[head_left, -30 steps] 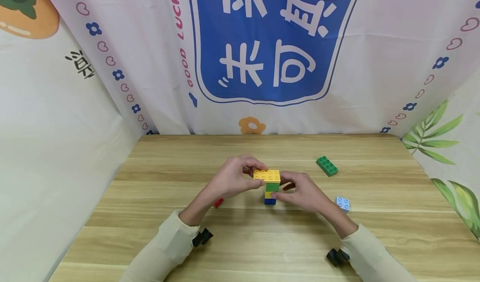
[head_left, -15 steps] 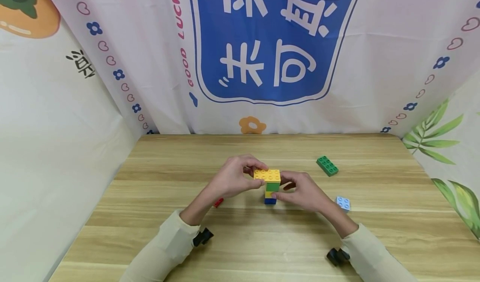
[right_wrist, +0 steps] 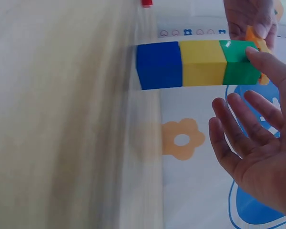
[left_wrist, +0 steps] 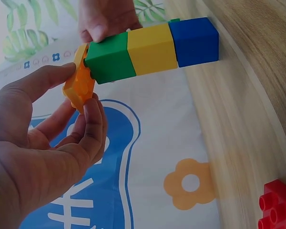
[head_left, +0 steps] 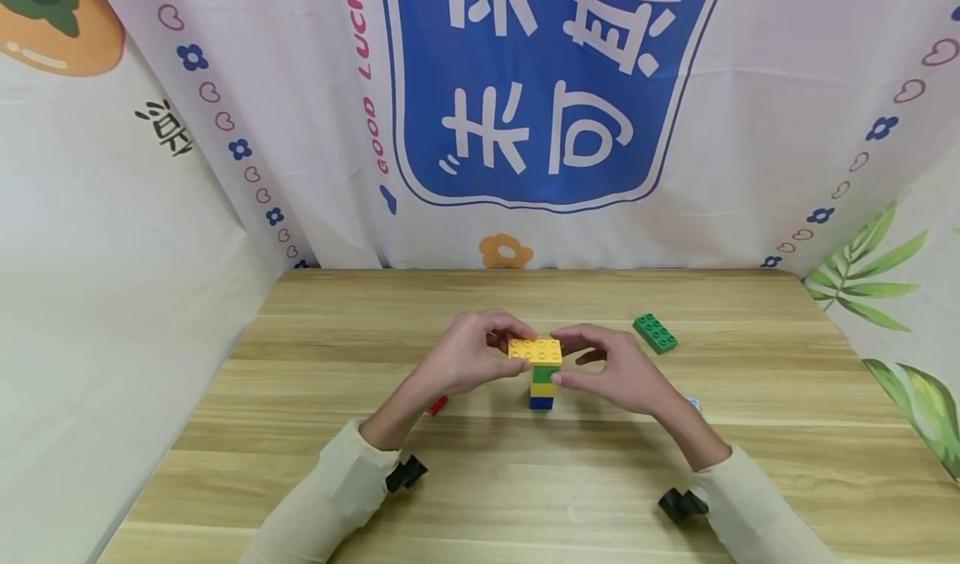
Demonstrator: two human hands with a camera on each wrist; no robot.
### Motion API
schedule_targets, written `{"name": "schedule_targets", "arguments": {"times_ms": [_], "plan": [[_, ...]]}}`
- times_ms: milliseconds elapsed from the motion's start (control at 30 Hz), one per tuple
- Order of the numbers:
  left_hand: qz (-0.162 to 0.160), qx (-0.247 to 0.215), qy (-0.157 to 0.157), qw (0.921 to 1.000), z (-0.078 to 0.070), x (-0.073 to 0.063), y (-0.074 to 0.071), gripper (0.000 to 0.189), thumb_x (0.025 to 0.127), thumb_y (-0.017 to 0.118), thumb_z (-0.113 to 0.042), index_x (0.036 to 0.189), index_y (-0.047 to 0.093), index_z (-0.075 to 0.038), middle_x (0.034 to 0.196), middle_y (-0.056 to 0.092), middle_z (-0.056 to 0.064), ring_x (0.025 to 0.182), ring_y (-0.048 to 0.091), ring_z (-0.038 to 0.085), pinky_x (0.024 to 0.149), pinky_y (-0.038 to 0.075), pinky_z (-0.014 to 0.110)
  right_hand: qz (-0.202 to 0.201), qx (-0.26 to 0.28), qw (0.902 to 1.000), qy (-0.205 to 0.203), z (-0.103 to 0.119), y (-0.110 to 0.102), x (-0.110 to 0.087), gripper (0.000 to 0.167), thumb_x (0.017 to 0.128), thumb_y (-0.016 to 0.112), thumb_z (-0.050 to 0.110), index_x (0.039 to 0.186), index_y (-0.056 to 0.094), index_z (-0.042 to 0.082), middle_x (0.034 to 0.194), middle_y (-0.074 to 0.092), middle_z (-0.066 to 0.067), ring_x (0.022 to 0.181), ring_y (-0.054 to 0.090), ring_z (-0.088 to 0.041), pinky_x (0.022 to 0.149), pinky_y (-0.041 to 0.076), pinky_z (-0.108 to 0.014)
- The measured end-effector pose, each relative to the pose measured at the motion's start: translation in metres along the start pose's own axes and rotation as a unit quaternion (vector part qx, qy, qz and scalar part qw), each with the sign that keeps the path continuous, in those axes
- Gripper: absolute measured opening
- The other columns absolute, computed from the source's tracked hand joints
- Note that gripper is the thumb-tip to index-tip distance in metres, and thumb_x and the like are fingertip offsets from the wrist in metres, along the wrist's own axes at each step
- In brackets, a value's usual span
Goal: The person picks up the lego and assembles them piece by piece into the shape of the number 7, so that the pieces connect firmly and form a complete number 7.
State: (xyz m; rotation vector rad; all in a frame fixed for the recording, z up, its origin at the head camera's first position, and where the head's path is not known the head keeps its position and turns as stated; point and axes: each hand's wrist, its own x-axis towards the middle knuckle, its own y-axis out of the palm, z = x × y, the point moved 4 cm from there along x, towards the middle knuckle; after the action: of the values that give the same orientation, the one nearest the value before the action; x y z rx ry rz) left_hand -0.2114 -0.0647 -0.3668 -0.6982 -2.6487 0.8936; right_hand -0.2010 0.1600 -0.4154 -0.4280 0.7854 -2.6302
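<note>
A tower of blocks stands upright on the table: a blue block [left_wrist: 195, 43] at the base, a yellow block [left_wrist: 151, 49] above it, then a green block [left_wrist: 112, 58]. On top lies a flat yellow studded brick [head_left: 534, 350], overhanging to the left. My left hand [head_left: 468, 351] pinches this brick's overhanging end between thumb and fingers. At the tower's right side is my right hand [head_left: 615, 372], its thumb touching the green block. In the right wrist view the other fingers [right_wrist: 234, 119] are spread and appear apart from the tower.
A dark green studded brick [head_left: 655, 332] lies behind on the right. A light blue brick [head_left: 693, 403] is mostly hidden by the right forearm. Near the left wrist is a red brick [head_left: 438, 405]. A printed cloth [head_left: 337, 239] hangs behind the table [head_left: 480, 497].
My right hand has loosened from the lower yellow block and moved up to the green block. Its forearm now covers most of the light blue brick. My left hand keeps its place.
</note>
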Motion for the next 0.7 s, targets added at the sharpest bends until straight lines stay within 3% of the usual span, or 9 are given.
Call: {"name": "schedule_targets", "arguments": {"times_ms": [333, 467, 700], "plan": [[-0.001, -0.012, -0.016, 0.9998, 0.003, 0.001, -0.001, 0.028, 0.088, 0.089, -0.01, 0.114, 0.079, -0.011, 0.112, 0.077, 0.003, 0.096, 0.067, 0.019, 0.094, 0.064, 0.037, -0.019, 0.026, 0.9992, -0.025, 0.008, -0.008, -0.001, 0.047, 0.094, 0.086, 0.024, 0.137, 0.071, 0.01, 0.128, 0.078, -0.003, 0.118, 0.074, -0.033, 0.096, 0.064, -0.049], [-0.003, -0.012, -0.013, 0.9998, 0.003, 0.001, -0.001, 0.027, 0.088, 0.09, -0.01, 0.113, 0.079, -0.01, 0.111, 0.078, 0.004, 0.095, 0.067, 0.018, 0.093, 0.064, 0.035, -0.027, 0.033, 0.9983, -0.039, 0.013, -0.01, 0.001, 0.04, 0.095, 0.085, 0.02, 0.133, 0.074, 0.01, 0.128, 0.077, -0.004, 0.118, 0.073, -0.032, 0.096, 0.065, -0.043], [0.002, -0.015, -0.009, 0.9998, 0.002, 0.0, -0.003, 0.026, 0.089, 0.09, -0.012, 0.113, 0.08, -0.011, 0.11, 0.078, 0.004, 0.092, 0.065, 0.015, 0.089, 0.063, 0.028, -0.037, 0.047, 0.9962, -0.063, 0.021, -0.011, 0.002, 0.024, 0.096, 0.082, 0.013, 0.12, 0.08, 0.014, 0.122, 0.078, -0.004, 0.109, 0.075, -0.018, 0.092, 0.065, -0.03]]}}
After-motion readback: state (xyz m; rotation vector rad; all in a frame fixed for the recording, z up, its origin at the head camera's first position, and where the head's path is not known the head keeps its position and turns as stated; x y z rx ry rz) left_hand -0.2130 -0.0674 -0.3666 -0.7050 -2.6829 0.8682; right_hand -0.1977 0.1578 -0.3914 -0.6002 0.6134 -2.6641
